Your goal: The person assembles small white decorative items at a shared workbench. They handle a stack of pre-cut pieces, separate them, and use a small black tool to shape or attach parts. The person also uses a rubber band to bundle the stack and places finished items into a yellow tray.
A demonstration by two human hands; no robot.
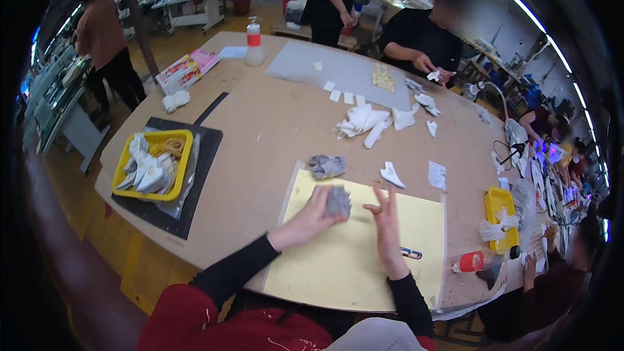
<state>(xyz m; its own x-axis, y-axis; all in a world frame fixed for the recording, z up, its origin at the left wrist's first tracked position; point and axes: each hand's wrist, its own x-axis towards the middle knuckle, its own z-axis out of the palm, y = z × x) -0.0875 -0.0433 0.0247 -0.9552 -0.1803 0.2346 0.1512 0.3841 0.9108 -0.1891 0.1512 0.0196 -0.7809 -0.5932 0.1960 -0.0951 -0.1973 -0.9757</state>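
My left hand (307,216) is closed around a small stack of grey pieces (338,201), held upright above the yellow sheet (305,260). To its right, my right hand (386,226) is raised with its fingers apart, and I see nothing held in it. Just beyond my left hand lies a bundle of grey pieces (327,166) on the table, at the sheet's far edge. A white cut piece (391,175) rests beyond my right fingertips. Beside my right wrist is a small dark-handled tool (411,253), perhaps a cutter.
A yellow basket (188,162) of white pieces and rubber bands stands on a black mat (209,146) at left. White pieces (363,120) lie farther back. Two bottles (254,52) and a second yellow basket (493,201) are on the table (240,130). Co-workers sit and stand around.
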